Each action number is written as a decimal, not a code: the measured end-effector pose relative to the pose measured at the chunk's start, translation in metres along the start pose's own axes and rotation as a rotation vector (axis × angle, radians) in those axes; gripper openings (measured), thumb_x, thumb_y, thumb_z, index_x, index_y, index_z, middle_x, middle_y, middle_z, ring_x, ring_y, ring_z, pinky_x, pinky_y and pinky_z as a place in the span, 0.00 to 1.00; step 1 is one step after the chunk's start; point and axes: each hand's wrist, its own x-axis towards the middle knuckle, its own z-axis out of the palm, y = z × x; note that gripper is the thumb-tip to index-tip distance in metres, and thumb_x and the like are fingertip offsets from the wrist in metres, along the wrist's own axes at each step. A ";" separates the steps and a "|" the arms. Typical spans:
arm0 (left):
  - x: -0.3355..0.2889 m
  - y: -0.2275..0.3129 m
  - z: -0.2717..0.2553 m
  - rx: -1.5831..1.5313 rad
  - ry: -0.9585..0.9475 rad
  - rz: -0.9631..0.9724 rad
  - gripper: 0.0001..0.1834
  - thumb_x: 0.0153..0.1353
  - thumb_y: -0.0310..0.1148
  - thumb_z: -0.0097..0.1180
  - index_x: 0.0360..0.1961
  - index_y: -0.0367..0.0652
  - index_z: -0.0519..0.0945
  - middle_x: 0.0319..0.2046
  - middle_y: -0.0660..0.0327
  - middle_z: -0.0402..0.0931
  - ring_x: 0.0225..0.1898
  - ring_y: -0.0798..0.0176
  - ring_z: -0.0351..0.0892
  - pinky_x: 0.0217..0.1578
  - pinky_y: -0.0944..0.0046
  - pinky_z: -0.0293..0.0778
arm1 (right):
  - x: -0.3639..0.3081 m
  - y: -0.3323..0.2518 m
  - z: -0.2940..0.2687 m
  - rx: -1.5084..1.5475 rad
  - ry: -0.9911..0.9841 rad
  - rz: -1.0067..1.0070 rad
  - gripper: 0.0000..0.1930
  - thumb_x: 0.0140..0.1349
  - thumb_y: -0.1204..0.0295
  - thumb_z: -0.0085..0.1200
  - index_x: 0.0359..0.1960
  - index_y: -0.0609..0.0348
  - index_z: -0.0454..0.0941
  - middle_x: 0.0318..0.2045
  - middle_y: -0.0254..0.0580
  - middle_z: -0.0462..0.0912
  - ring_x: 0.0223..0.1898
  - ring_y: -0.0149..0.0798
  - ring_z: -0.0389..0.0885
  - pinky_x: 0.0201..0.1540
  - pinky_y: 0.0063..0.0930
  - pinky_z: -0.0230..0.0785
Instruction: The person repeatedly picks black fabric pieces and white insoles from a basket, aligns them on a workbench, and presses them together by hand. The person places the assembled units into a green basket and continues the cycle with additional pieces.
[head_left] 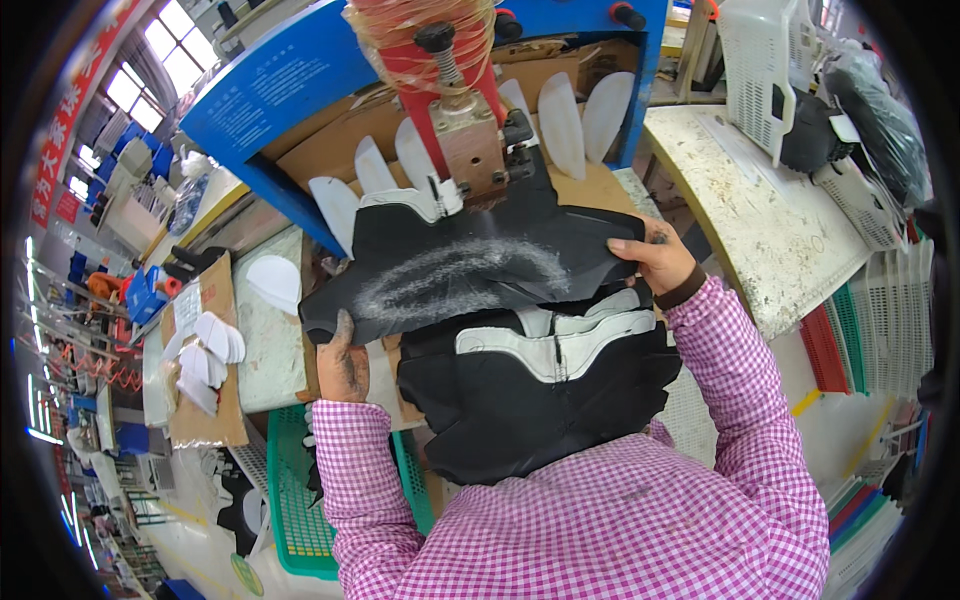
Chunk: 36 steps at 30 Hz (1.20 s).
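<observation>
A wide black sheet piece, possibly a shoe upper, is stretched between my hands beneath the metal head of a machine. A chalky, whitish oval smear marks its middle, and white trim runs along part of its far edge. My left hand pinches the near left corner, thumb on top. At the right end, my right hand grips the edge with its thumb above and fingers underneath. Closer to me lie stacked similar black pieces with white trim, partly covered by the held one.
The machine's red arm is wrapped in clear film, with a blue housing behind. White rounded pads stand inside it. More white pads lie on cardboard at left, above a green basket. A worn table stands at right.
</observation>
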 end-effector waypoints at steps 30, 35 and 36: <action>0.012 -0.002 0.008 0.004 -0.158 0.101 0.18 0.61 0.28 0.56 0.50 0.31 0.72 0.46 0.56 0.75 0.47 0.65 0.75 0.52 0.66 0.69 | 0.039 -0.048 0.004 -0.021 0.027 -0.030 0.15 0.57 0.74 0.55 0.46 0.66 0.71 0.31 0.48 0.83 0.23 0.35 0.83 0.15 0.15 0.64; 0.019 -0.038 0.060 0.013 -0.173 -0.067 0.14 0.60 0.29 0.58 0.45 0.33 0.76 0.45 0.59 0.76 0.44 0.67 0.75 0.48 0.69 0.69 | -0.002 -0.059 -0.037 0.061 0.249 -0.058 0.19 0.57 0.76 0.54 0.50 0.71 0.68 0.34 0.48 0.83 0.27 0.34 0.84 0.21 0.17 0.73; 0.018 -0.041 0.061 0.011 -0.164 -0.122 0.15 0.60 0.27 0.57 0.47 0.31 0.74 0.49 0.56 0.75 0.49 0.63 0.74 0.56 0.63 0.67 | -0.005 -0.059 -0.040 0.017 0.305 -0.026 0.20 0.57 0.76 0.54 0.50 0.71 0.67 0.34 0.48 0.83 0.28 0.34 0.84 0.24 0.18 0.77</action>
